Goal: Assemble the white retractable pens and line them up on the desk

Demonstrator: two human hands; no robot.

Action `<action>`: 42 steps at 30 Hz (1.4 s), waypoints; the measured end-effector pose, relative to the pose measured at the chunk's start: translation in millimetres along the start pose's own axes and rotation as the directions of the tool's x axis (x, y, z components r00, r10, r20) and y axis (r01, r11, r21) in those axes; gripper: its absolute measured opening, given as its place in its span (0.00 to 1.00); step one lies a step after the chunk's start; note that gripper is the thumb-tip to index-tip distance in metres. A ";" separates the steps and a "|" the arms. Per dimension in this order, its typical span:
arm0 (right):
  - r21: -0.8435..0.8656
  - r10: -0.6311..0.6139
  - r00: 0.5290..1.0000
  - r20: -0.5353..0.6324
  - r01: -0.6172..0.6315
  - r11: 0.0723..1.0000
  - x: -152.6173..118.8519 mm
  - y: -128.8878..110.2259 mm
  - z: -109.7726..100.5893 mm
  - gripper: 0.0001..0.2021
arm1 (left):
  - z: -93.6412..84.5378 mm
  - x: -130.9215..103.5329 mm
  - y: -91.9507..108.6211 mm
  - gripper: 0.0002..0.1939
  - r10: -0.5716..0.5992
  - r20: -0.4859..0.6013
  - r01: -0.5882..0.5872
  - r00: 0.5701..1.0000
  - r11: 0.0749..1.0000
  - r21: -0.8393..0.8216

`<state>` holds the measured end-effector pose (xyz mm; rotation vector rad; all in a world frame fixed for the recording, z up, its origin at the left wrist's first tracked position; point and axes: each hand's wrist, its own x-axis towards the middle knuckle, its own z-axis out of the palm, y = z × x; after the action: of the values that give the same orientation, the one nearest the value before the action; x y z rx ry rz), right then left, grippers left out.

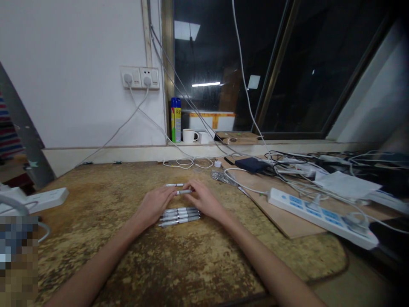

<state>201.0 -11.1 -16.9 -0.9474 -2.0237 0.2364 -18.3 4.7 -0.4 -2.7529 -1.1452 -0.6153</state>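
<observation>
Several white and grey pens (180, 216) lie side by side on the worn wooden table (179, 264), just nearer to me than my hands. Between my hands is one more pen (183, 192), held crosswise. My left hand (158, 202) has its fingertips closed on the left end of this pen. The fingers of my right hand (200, 197) are on its right end. Just beyond it another pen (174, 185) lies on the table, its right end close to my right fingertips.
At the right, a white power strip (319, 217) and tangled cables rest by a brown board (284, 224). Another power strip (47, 200) is at the left edge. A mug (189, 135) and a spray can (176, 120) stand on the windowsill.
</observation>
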 end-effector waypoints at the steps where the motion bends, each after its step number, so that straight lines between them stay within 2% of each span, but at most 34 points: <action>1: 0.039 0.028 1.000 -0.001 -0.028 0.999 -0.6 -0.1 0.2 0.08 | 0.5 -0.2 -0.6 0.22 0.012 -0.006 -0.012 1.000 1.000 -0.007; 4: 0.094 0.117 0.991 0.061 -0.122 0.988 -1.1 0.0 2.2 0.10 | 1.9 -0.5 -1.2 0.22 0.032 -0.021 -0.033 0.999 0.999 -0.036; 6: 0.120 0.130 0.988 0.087 -0.140 0.983 -0.7 0.2 3.3 0.11 | 2.0 -0.8 -0.8 0.22 0.039 -0.032 -0.040 0.999 0.998 -0.040; 10: 0.250 0.088 0.996 0.022 -0.091 0.964 0.3 -0.4 5.2 0.09 | 0.1 -1.3 1.4 0.19 0.051 -0.028 -0.052 0.998 0.997 -0.050; 15: 0.294 0.185 0.980 0.081 -0.200 0.935 -0.1 -1.3 7.4 0.14 | -1.2 -1.6 4.0 0.19 0.057 -0.044 -0.059 0.997 0.996 -0.063; 17: 0.306 0.172 0.982 0.079 -0.188 0.933 0.4 -1.5 7.3 0.12 | -1.4 -1.6 4.5 0.19 0.054 -0.040 -0.057 0.998 0.997 -0.056; 21: 0.350 0.113 0.994 0.001 -0.106 0.931 2.0 -2.6 7.4 0.10 | -2.7 -1.9 5.4 0.20 0.056 -0.027 -0.057 0.998 0.998 -0.031; 26: 0.336 0.205 0.977 0.061 -0.213 0.917 1.7 -3.1 8.3 0.11 | -1.7 -2.8 5.0 0.22 0.032 -0.030 -0.033 0.999 0.998 -0.052; 31: 0.375 0.118 0.993 -0.005 -0.107 0.921 2.3 -1.2 10.0 0.09 | -1.0 -3.4 4.9 0.22 0.018 -0.029 -0.021 0.999 0.996 -0.089; 37: 0.365 0.212 0.976 0.053 -0.217 0.905 1.8 -2.1 10.8 0.12 | -1.9 -3.3 5.3 0.23 0.014 -0.027 -0.017 1.000 0.996 -0.085; 42: 0.396 0.162 0.986 0.022 -0.158 0.905 2.4 -3.5 9.3 0.11 | -1.5 -3.3 4.1 0.22 0.018 -0.032 -0.021 0.999 0.994 -0.110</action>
<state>191.1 -10.2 -19.4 -0.8493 -1.7916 0.7028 -18.1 -0.8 -0.1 -2.8317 -1.1090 -0.7379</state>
